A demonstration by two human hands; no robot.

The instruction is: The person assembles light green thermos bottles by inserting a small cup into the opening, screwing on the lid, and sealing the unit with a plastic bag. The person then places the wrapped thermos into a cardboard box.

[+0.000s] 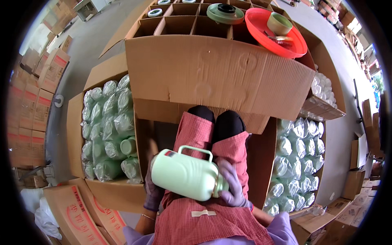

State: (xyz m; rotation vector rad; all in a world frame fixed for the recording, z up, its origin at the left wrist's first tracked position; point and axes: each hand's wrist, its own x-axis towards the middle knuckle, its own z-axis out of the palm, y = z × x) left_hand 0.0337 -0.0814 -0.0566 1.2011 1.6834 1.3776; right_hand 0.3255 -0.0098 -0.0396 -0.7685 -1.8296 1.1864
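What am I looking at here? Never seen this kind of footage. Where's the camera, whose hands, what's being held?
There is no machine here: a person wears a wide fisheye camera on the head, looking down at their own lap, so straight edges bend near the rim. The one picture is that head view.

Both hands wear purple gloves. The left hand supports the base end of a pale green flask with a handle, lying on its side over the red checked apron. The right hand has its fingers on the flask's neck end.

Around the person: a left carton and a right carton, both full of plastic-wrapped green parts; a big cardboard flap ahead; a divided carton beyond it; and a red tray carrying a green cup.
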